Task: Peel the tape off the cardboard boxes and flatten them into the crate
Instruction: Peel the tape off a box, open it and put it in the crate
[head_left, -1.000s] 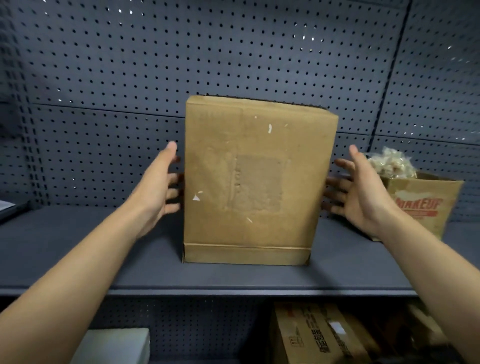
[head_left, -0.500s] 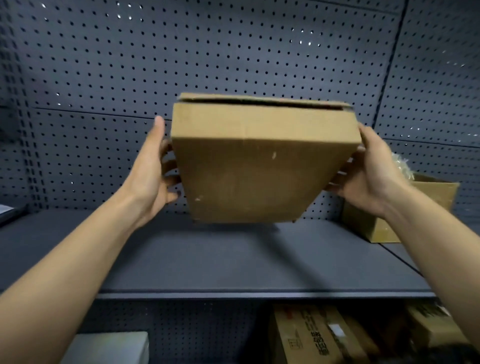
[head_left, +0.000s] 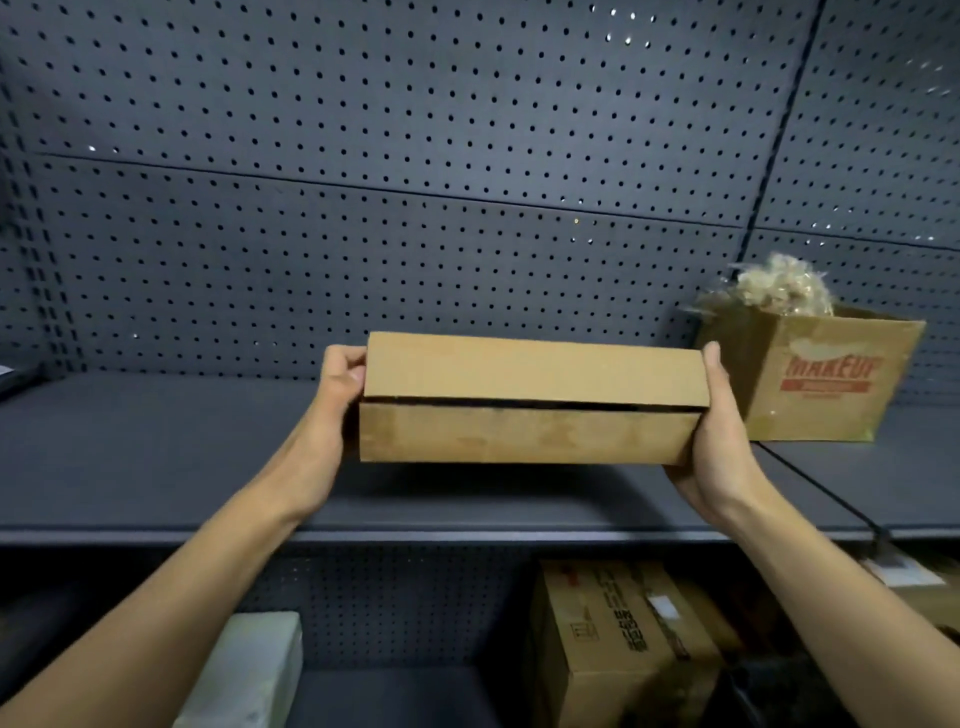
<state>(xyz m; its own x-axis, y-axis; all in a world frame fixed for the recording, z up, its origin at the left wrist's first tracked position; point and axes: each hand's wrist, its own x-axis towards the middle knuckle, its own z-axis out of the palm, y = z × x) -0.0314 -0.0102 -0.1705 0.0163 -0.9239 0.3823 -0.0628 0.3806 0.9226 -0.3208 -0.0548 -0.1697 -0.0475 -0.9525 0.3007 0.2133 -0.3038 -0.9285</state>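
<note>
cardboard box (head_left: 530, 400): plain brown, held in the air clear of the shelf, over the middle of its length and nearer the front edge than the back. It lies long side across. The face turned to the camera is two flaps that meet along a dark slit running from end to end.
left hand (head_left: 332, 410): grips the left end of the cardboard box. The thumb is bent over the upper left corner, and the fingers go round behind the box, so how far they curl cannot be told.
right hand (head_left: 722, 447): holds the right end. The thumb stands up along that end to the top corner and the palm cups the lower right corner, while the fingers are hidden behind the box.
shelf (head_left: 156, 457): dark grey and flat, with the box's shadow lying on it just below the box.
pegboard (head_left: 415, 130): dark, perforated, rising from the shelf's back edge.
MAKEUP carton (head_left: 826, 395): open-topped, with red print on its side. It stands toward the back right of the shelf, just beyond the right hand and apart from the held box.
crumpled wad (head_left: 774, 286): pale, sticking up out of the MAKEUP carton's top.
printed carton (head_left: 623, 644): brown, on the level below, under the shelf's right half.
white box (head_left: 249, 670): on the level below, under the shelf's left half.
</note>
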